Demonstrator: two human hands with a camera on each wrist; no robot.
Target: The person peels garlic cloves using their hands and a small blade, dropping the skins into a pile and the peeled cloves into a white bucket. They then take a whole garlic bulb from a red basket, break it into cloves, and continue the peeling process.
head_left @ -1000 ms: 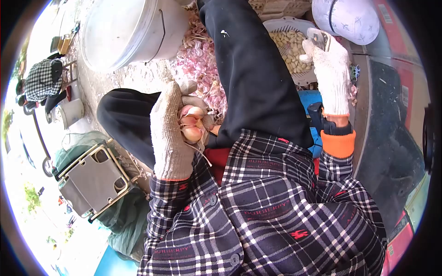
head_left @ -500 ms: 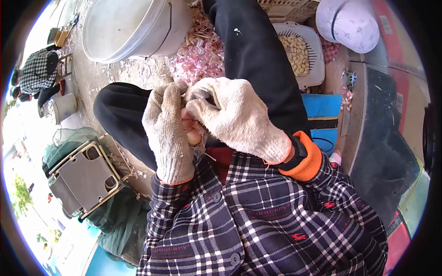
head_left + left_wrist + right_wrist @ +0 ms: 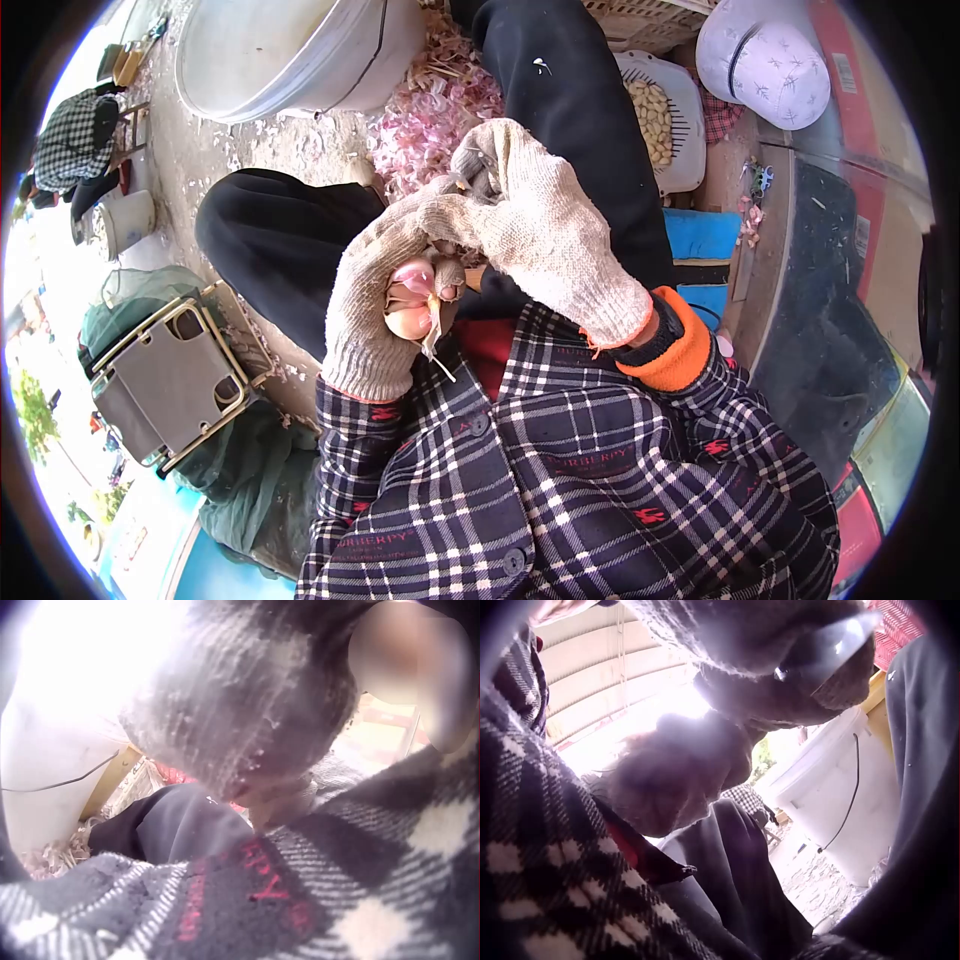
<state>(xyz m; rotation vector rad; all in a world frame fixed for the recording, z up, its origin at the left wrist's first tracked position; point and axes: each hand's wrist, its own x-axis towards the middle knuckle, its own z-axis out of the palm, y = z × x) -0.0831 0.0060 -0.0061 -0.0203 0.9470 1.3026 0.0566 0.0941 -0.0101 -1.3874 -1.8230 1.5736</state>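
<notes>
In the head view, the gloved left hand [image 3: 375, 290] grips a partly broken garlic bulb [image 3: 408, 300] with pink-skinned cloves, its dry stem hanging toward the jacket. The gloved right hand [image 3: 565, 235] has its fingers curled and meets the left fingers just above the bulb. A short metal blade [image 3: 844, 646] juts from the right hand [image 3: 727, 630] in the right wrist view, with the left hand [image 3: 675, 769] below. The left wrist view shows the blurred left glove [image 3: 240, 697] close up. What lies between the meeting fingertips is hidden.
Peeled cloves [image 3: 650, 115] lie in a white basket [image 3: 685, 150] beyond the right knee. Pink garlic skins [image 3: 430, 130] heap between the legs, beside a large white bucket [image 3: 390, 70]. A folding chair [image 3: 180, 375] stands at left; a patterned hat [image 3: 780, 75] lies upper right.
From over the basket of peeled cloves, the right hand has come across to the left hand. Since half a second ago the left hand has turned, and more of the bulb shows.
</notes>
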